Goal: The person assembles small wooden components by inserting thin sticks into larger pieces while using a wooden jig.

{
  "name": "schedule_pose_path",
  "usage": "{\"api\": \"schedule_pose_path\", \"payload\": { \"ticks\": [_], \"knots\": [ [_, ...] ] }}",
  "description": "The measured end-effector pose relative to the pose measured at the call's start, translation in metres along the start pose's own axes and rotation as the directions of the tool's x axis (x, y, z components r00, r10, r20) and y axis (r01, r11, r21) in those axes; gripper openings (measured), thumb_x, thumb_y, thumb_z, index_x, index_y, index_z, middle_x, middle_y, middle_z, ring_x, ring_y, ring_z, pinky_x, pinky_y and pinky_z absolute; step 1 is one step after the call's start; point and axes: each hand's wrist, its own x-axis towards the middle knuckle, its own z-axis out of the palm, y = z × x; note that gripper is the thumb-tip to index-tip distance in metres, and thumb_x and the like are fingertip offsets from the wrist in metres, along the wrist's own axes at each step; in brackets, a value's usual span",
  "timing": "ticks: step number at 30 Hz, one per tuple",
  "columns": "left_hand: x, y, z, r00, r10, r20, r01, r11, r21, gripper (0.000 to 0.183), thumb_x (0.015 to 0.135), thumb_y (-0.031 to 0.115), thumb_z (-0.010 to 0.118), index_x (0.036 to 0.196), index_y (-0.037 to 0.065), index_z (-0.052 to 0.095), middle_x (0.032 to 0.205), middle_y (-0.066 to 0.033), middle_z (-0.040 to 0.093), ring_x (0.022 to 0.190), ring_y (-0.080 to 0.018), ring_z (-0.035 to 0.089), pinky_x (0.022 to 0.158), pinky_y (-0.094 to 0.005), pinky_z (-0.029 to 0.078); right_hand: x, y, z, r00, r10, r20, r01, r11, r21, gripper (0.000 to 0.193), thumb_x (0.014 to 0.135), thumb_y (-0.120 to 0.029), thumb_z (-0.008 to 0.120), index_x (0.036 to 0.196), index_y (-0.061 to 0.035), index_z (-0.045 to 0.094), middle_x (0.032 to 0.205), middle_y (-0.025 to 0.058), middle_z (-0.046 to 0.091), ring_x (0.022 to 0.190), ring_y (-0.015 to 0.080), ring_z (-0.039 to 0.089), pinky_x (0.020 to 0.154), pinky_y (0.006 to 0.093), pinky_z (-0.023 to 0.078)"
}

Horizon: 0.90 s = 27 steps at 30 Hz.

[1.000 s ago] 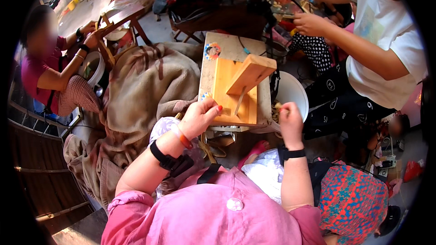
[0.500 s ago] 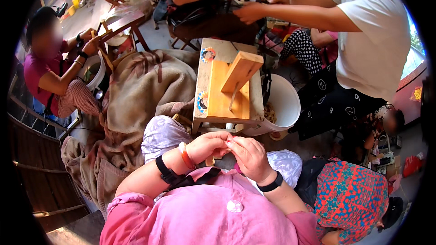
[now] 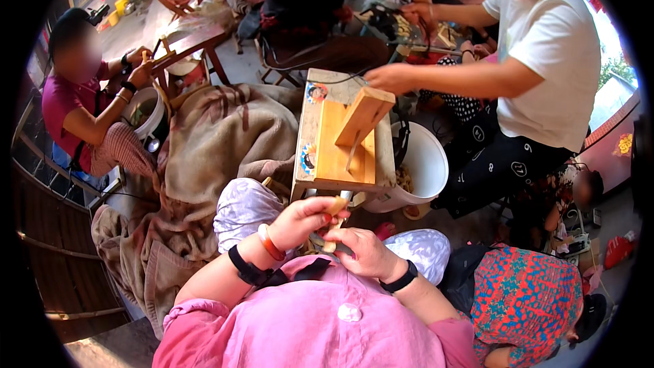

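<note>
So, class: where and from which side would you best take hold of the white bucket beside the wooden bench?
Probably grip the white bucket by its open upper rim, coming from above: its mouth faces up, while the wooden bench crowds its left side.

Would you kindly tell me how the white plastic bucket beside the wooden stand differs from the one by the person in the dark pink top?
The white plastic bucket beside the wooden stand looks larger and nearer; the bucket by the person in the dark pink top looks smaller and farther left. The first stands untouched; the second sits beneath that person's hands. Both are white and open-topped.
</note>
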Motion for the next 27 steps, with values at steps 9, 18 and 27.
{"api": "schedule_pose_path", "payload": {
  "ticks": [9,18,27],
  "knots": [
    [0.003,0.006,0.006,0.954,-0.053,0.296,-0.211,0.583,0.785,0.013,0.089,0.009,0.058,0.101,0.003,0.057,0.087,-0.0098,0.062,0.077,-0.0246,0.061,0.069,-0.0356,0.051,-0.011,0.005,0.008,0.979,-0.08,-0.189,0.011,0.941,-0.338,0.018,0.08,0.001,0.063,0.095,-0.0056,0.059,0.083,0.0128,0.064,0.075,0.0342,0.063,0.067,0.0421,0.05],
    [0.002,-0.001,0.003,0.969,0.037,0.243,-0.147,0.88,0.452,0.025,0.091,0.012,0.065,0.109,0.005,0.047,0.084,-0.0053,0.062,0.077,-0.0188,0.063,0.065,-0.0309,0.05,-0.01,0.023,0.01,0.856,0.495,-0.149,-0.24,0.635,0.734,0.007,0.094,-0.008,0.061,0.1,-0.0042,0.061,0.089,0.0016,0.065,0.075,0.0071,0.059,0.065,0.0189,0.045],
    [0.006,0.008,0.017,0.742,0.506,0.44,-0.52,0.02,0.854,0.026,0.078,0.01,0.06,0.104,0.007,0.058,0.081,-0.0068,0.06,0.07,-0.0257,0.061,0.065,-0.0361,0.051,-0.004,0.036,-0.001,0.831,0.551,0.073,-0.322,0.37,0.872,0.016,0.096,-0.015,0.058,0.106,-0.0025,0.062,0.084,0.0023,0.065,0.066,0.006,0.053,0.059,0.0188,0.04]
  ]
}}
